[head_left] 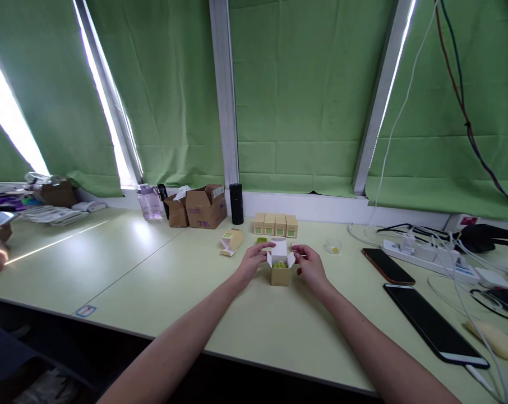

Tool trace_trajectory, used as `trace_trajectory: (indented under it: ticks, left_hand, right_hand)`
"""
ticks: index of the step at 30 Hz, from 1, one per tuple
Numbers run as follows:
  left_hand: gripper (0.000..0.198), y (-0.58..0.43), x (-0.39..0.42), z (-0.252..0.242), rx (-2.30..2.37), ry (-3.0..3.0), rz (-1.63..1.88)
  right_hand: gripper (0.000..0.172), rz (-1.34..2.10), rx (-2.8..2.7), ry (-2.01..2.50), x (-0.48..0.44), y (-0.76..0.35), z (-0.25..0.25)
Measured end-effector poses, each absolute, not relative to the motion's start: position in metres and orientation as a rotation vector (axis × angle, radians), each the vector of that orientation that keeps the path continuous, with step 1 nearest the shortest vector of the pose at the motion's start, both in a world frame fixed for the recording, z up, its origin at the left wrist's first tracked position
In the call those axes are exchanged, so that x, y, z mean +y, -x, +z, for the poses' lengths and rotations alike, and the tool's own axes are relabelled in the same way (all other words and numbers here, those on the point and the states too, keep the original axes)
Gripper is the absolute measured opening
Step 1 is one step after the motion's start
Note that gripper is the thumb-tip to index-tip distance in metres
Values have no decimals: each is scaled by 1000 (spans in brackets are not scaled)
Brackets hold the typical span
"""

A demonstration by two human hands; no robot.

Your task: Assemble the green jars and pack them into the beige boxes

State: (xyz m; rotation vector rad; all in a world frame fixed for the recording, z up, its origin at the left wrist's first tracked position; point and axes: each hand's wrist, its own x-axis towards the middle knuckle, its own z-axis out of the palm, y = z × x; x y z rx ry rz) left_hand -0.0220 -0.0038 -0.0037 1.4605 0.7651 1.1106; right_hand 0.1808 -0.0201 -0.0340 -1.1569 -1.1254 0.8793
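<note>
A small brown cardboard box (280, 277) stands upright on the table before me, its white-lined lid raised at the back and its side flaps spread. Inside it lies something yellow-green (280, 264) that I cannot make out fully. My left hand (253, 261) has thumb and fingers at the left flap and the raised lid. On the opposite side, my right hand (312, 268) pinches around the right flap. Behind the box, near my left fingertips, is a small green item (262, 240). Another box of this kind (232, 242) lies tipped with its end open, to the left.
Several closed small boxes (275, 224) stand in a row behind. A clear dish (333, 247) is right of my hands. Two phones (434, 322), a power strip (430, 259) and cables occupy the right. Cartons (206, 207), a black cylinder (236, 204) and a bottle (149, 202) line the back.
</note>
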Motion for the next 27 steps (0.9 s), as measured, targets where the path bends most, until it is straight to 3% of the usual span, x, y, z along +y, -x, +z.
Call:
trace_trajectory:
  ticks: [10, 27]
  left_hand:
    - [50, 19, -3, -8, 757, -1443, 1090]
    - [57, 15, -2, -14, 711, -1491, 1056]
  right_hand:
    - [35, 927, -1094, 1131, -24, -178, -28]
    - [46, 1014, -1092, 1107, -33, -177, -20]
